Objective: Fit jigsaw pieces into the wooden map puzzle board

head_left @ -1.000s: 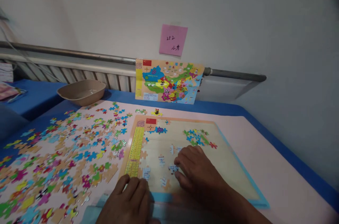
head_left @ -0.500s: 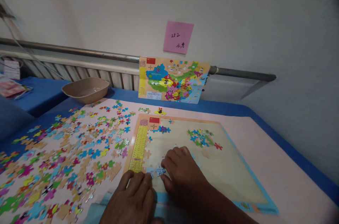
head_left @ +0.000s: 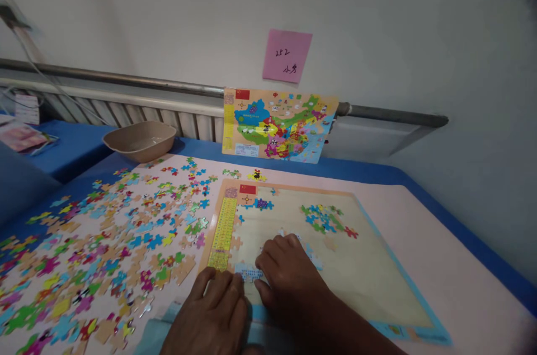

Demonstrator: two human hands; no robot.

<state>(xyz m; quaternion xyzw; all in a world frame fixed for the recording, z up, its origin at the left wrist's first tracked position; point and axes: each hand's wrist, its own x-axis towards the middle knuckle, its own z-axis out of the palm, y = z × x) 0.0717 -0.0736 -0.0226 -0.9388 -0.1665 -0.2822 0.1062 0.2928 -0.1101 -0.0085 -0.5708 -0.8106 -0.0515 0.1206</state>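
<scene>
The shallow puzzle board (head_left: 403,271) lies before me, its frame partly filled along the left side. My left hand (head_left: 212,307) rests with fingers stretched over the board's lower left corner. My right hand (head_left: 287,271) is bent over the board, thumb and forefinger closing at the right end of a pale blue puzzle piece (head_left: 251,274) with fine print. That piece sits against another pale one by my left fingertips. More light blue pieces (head_left: 314,259) show partly behind my right hand. A joined cluster of blue and green pieces (head_left: 322,218) lies farther up.
Many loose puzzle pieces (head_left: 104,254) spread over the pink sheet to the left. A beige basin (head_left: 142,142) stands behind them. A printed map (head_left: 279,126) leans upright against the wall rail (head_left: 184,85), below a pink note (head_left: 287,56).
The two pale printed pieces now sit closer together, side by side. My right hand has barely shifted, and my left hand stays at the corner. The whole view has moved slightly.
</scene>
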